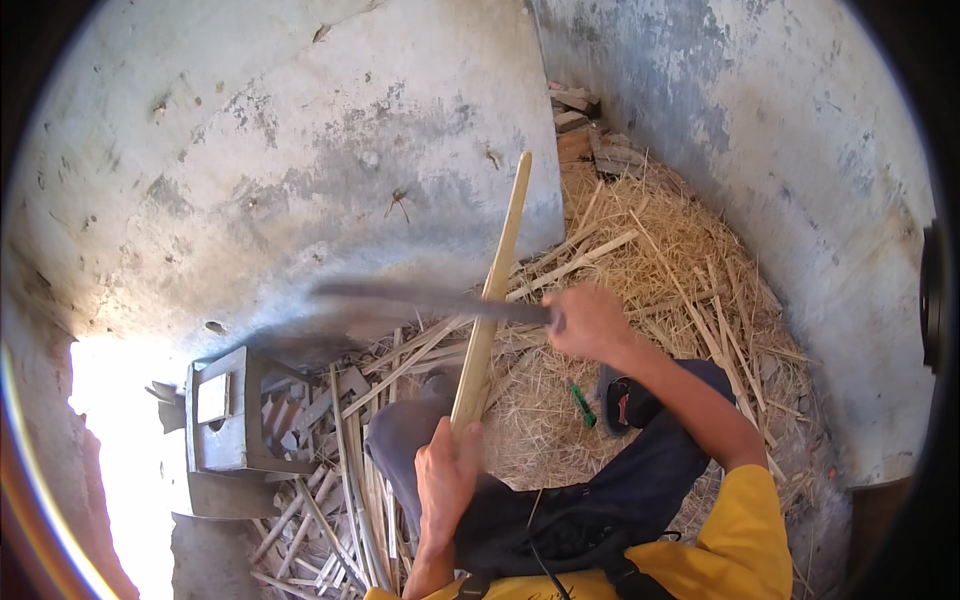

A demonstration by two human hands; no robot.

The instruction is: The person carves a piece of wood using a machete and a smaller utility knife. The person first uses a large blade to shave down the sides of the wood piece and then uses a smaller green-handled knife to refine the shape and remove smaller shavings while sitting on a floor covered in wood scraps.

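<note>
My left hand grips the lower end of a long pale wooden strip, which stands upright and leans slightly right above my knee. My right hand is closed on the handle of a long dark blade, blurred by motion and lying across the strip at about mid-height. I sit on the ground in dark trousers and a yellow shirt.
A heap of straw and thin wooden slivers covers the ground by the stained wall. A grey wooden stool stands at the left, cut strips piled under it. A small green object lies near my sandalled foot. Bricks lie in the corner.
</note>
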